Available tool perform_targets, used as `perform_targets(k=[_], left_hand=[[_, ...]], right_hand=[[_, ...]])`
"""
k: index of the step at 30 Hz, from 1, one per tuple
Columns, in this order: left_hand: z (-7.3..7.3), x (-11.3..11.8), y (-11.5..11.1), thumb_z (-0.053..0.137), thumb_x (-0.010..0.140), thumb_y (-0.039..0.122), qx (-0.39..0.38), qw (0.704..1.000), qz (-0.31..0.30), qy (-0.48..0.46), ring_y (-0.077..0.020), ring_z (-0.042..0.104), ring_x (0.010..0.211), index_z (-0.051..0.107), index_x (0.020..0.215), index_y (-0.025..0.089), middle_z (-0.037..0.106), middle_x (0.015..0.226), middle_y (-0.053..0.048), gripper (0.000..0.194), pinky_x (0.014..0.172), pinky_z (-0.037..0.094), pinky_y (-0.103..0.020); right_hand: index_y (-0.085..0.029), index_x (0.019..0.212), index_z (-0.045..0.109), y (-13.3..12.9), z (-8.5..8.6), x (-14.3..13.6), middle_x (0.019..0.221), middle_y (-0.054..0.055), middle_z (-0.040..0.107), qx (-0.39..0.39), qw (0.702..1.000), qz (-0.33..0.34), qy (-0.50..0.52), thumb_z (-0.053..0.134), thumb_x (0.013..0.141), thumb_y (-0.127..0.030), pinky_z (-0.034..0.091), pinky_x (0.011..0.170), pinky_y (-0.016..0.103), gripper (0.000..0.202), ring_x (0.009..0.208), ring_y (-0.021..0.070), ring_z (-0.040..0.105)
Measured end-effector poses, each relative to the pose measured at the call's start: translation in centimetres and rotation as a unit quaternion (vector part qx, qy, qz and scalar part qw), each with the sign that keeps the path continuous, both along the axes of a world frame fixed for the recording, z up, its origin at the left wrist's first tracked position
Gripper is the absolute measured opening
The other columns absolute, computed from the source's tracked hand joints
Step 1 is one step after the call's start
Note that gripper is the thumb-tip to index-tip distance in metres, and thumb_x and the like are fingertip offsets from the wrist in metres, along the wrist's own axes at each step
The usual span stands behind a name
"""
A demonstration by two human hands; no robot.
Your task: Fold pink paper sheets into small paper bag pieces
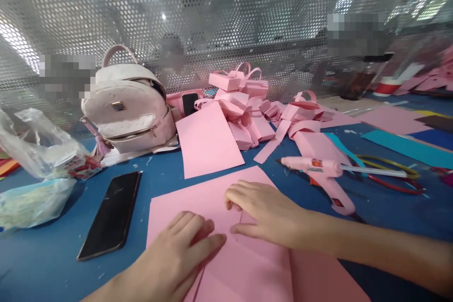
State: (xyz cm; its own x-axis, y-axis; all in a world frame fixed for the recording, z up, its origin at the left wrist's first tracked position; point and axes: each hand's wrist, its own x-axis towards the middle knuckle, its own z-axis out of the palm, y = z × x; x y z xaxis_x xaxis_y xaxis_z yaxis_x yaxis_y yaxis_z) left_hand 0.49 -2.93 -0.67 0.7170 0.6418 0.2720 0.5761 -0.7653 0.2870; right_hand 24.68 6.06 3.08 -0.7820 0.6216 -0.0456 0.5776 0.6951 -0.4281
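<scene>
Pink sheets of paper (226, 188) lie in front of me, with folds and creases across the top one. At the paper's left side is my left hand (187, 247), its fingers curled and its thumb stretched along the sheet, holding it. My right hand (264, 212) grips the paper from the right, fingers bent and thumb by a folded edge. What lies under both palms is hidden. Just beyond the right hand rests a pink glue gun (318, 167) with a clear glue stick in its back. Another pink sheet (212, 141) lies beyond the hands.
A black phone (110, 217) and plastic bags (38, 198) lie at left. A pale backpack (129, 104) stands behind. Pink paper boxes with handles (244, 108) are piled mid-back. Turquoise paper (406, 146), a cup (385, 86) and a perforated metal screen (226, 19) are also there.
</scene>
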Motion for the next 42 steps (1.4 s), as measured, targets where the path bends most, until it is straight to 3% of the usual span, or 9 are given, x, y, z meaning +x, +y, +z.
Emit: perform_targets(k=[6, 10, 14, 23, 33, 38, 42], left_hand=[[0.9, 0.7, 0.2, 0.049, 0.098, 0.017, -0.141, 0.974, 0.108, -0.143, -0.0191, 0.060, 0.102, 0.059, 0.118, 0.023, 0.065, 0.109, -0.006, 0.023, 0.091, 0.049, -0.031], [1.0, 1.8, 1.1, 0.061, 0.093, 0.028, -0.220, 0.937, 0.176, -0.209, -0.0174, 0.061, 0.080, 0.066, 0.094, 0.020, 0.068, 0.085, -0.001, 0.009, 0.076, 0.047, -0.028], [1.0, 2.9, 1.4, 0.062, 0.091, 0.031, -0.245, 0.922, 0.206, -0.216, -0.0166, 0.057, 0.072, 0.061, 0.068, 0.019, 0.067, 0.073, 0.000, 0.026, 0.075, 0.041, -0.028], [0.6, 4.1, 0.4, 0.058, 0.092, 0.029, -0.264, 0.905, 0.200, -0.266, -0.0142, 0.051, 0.069, 0.054, 0.066, 0.019, 0.061, 0.069, 0.002, 0.028, 0.071, 0.037, -0.025], [0.7, 1.8, 0.3, 0.058, 0.093, 0.032, -0.268, 0.899, 0.210, -0.275, -0.0163, 0.054, 0.073, 0.055, 0.066, 0.019, 0.061, 0.071, 0.000, 0.030, 0.077, 0.039, -0.028], [0.4, 1.5, 0.4, 0.059, 0.093, 0.033, -0.264, 0.900, 0.220, -0.269, -0.0170, 0.057, 0.076, 0.059, 0.066, 0.020, 0.064, 0.071, 0.000, 0.030, 0.079, 0.039, -0.029], [0.2, 2.0, 0.6, 0.062, 0.091, 0.032, -0.275, 0.888, 0.245, -0.275, -0.0172, 0.060, 0.077, 0.068, 0.071, 0.021, 0.069, 0.076, 0.000, 0.024, 0.077, 0.040, -0.029]], right_hand=[[-0.020, 0.079, 0.059, -0.5, -0.2, -0.3, 0.078, -0.005, 0.058, -0.047, 0.998, 0.010, 0.036, 0.076, 0.081, -0.024, 0.034, 0.063, 0.025, 0.018, 0.075, 0.0145, 0.055], [-0.019, 0.074, 0.060, -1.0, 0.2, -0.6, 0.074, -0.004, 0.059, -0.083, 0.993, 0.004, 0.080, 0.066, 0.087, -0.023, 0.031, 0.057, 0.024, 0.015, 0.068, 0.0128, 0.051], [-0.019, 0.075, 0.062, -1.5, 0.2, -0.7, 0.074, -0.003, 0.061, -0.097, 0.988, -0.025, 0.119, 0.067, 0.087, -0.025, 0.032, 0.060, 0.024, 0.014, 0.068, 0.0126, 0.051], [-0.020, 0.074, 0.057, -2.4, -0.6, -0.7, 0.073, -0.005, 0.059, -0.106, 0.976, 0.012, 0.190, 0.061, 0.084, -0.012, 0.033, 0.065, 0.024, 0.013, 0.069, 0.0112, 0.050], [-0.017, 0.068, 0.055, -0.6, -1.6, -0.3, 0.065, -0.004, 0.053, -0.175, 0.953, -0.027, 0.247, 0.061, 0.087, -0.018, 0.034, 0.059, 0.023, 0.019, 0.061, 0.0102, 0.044], [-0.018, 0.081, 0.065, -0.7, -2.2, -0.3, 0.080, 0.000, 0.064, -0.215, 0.935, -0.034, 0.281, 0.055, 0.095, -0.027, 0.040, 0.067, 0.025, 0.019, 0.073, 0.0131, 0.054], [-0.020, 0.083, 0.068, -1.1, -2.6, -0.8, 0.082, -0.002, 0.068, -0.224, 0.936, -0.025, 0.270, 0.063, 0.090, -0.024, 0.042, 0.071, 0.024, 0.010, 0.075, 0.0131, 0.058]])
